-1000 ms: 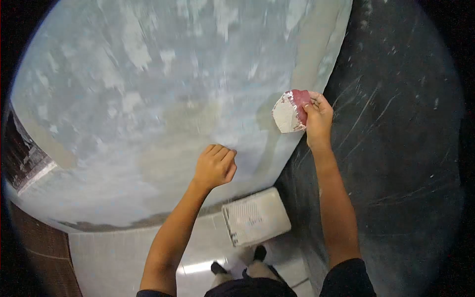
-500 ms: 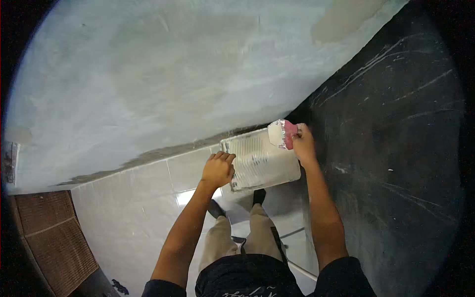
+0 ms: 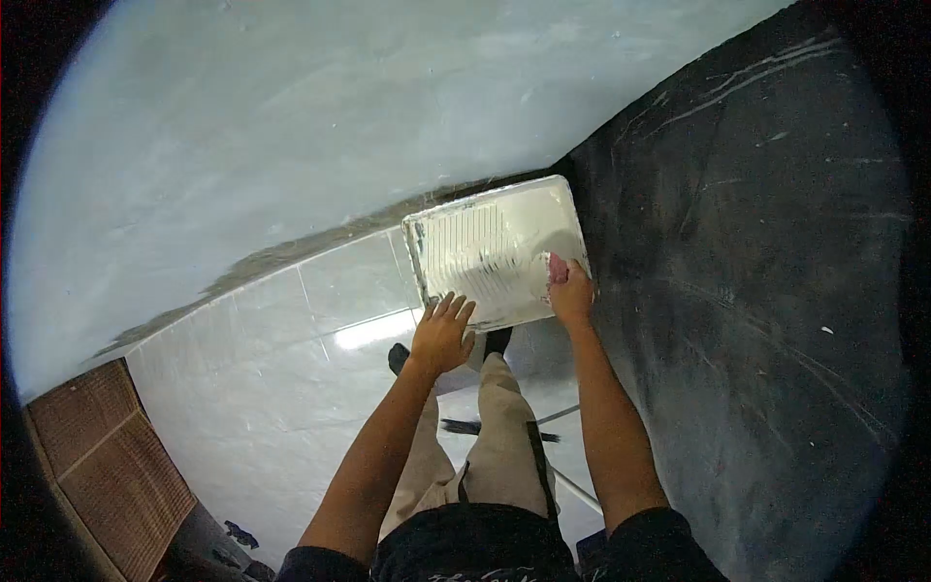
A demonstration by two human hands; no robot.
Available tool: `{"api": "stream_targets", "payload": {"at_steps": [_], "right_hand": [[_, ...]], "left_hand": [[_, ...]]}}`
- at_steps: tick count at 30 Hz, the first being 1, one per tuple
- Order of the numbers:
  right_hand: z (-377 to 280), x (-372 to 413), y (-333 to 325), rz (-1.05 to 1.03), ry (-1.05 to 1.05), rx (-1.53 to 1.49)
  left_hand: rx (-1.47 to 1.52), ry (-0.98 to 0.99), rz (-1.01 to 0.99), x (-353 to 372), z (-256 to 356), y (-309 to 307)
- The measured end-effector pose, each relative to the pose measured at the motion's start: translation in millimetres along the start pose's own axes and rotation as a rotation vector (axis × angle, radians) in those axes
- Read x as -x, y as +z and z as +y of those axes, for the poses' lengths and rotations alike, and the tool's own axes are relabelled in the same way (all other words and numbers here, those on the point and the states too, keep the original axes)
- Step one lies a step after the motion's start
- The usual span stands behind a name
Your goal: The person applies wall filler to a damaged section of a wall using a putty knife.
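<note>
A paint tray [image 3: 539,206] with a ribbed slope and white paint in its right end sits low at the foot of the walls. My right hand [image 3: 574,295] is closed around a wide pink paintbrush [image 3: 557,269], its paint-covered end down at the tray's near right part. My left hand [image 3: 443,336] is at the tray's near left edge, fingers stretched and spread, with the tips right at the rim. Streaks of darker residue mark the ribs and the tray's left edge.
A pale plastered wall [image 3: 388,107] rises beyond the tray, and a dark scuffed wall [image 3: 747,262] stands on the right. Tiled floor [image 3: 252,388] lies below, with my feet just under the tray. A brown woven panel [image 3: 116,466] is at lower left. A thin pole [image 3: 579,492] lies behind my legs.
The paintbrush has come down from the tray's far right corner to its near right part. My left hand has shifted to the near edge, its fingers now spread. The view has tilted.
</note>
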State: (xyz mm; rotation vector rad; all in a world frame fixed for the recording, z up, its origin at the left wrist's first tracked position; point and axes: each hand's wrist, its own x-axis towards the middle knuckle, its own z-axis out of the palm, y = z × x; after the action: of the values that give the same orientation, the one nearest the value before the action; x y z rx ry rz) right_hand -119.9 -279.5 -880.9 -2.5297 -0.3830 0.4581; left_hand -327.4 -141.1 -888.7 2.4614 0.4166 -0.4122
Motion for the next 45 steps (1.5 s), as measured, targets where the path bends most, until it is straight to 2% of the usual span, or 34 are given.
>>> {"api": "stream_targets", "payload": {"at_steps": [3,6,8,13,14,17,20,21,23,26,29,32,35,39,42,44,45], "right_hand": [[17,-6,26,-0.078,0.034,0.027],[27,-11,43,-0.042,0.002,0.046],[36,-18,54,0.002,-0.005,0.03],[38,-17,59,-0.032,-0.035,0.003],[11,-17,25,-0.027,-0.052,0.017],[12,-18,34,-0.067,0.038,0.084],[15,-17,38,-0.037,-0.011,0.005],[-11,-15,11,-0.041,-0.02,0.015],[-12,-17,15,-0.051,0.067,0.128],[1,-23,22,-0.105,0.138,0.062],[-3,-19,6,-0.007,0.014,0.014],[4,-20,10,-0.004,0.019,0.092],[0,-21,4,-0.068,0.086,0.022],[35,-33,27,-0.077,0.081,0.096],[44,-37,33,-0.029,0.026,-0.076],[35,-38,25,-0.184,0.137,-0.02],[47,-38,40,-0.184,0.137,-0.026]], "left_hand": [[-0.015,-0.003,0.023,-8,-6,24],[-0.021,-0.032,0.029,-14,-13,40],[-0.045,-0.018,0.113,-20,-20,52],[-0.036,-0.02,0.141,-27,-27,67],[-0.019,-0.028,0.146,-19,-7,36],[-0.012,-0.025,0.161,-20,-12,42],[0.001,-0.02,0.175,-18,-11,44],[0.02,-0.015,0.196,-10,3,17],[0.024,-0.008,0.205,-10,0,24],[0.033,-0.017,0.188,-7,-1,25],[0.049,-0.009,0.216,1,10,7],[0.041,-0.039,0.146,1,6,13],[0.047,-0.045,0.154,1,5,13],[0.031,-0.061,0.171,3,-2,21],[0.029,-0.057,0.219,4,-5,23],[0.046,-0.054,0.233,6,-5,23],[0.032,-0.058,0.242,4,-10,33]]}}
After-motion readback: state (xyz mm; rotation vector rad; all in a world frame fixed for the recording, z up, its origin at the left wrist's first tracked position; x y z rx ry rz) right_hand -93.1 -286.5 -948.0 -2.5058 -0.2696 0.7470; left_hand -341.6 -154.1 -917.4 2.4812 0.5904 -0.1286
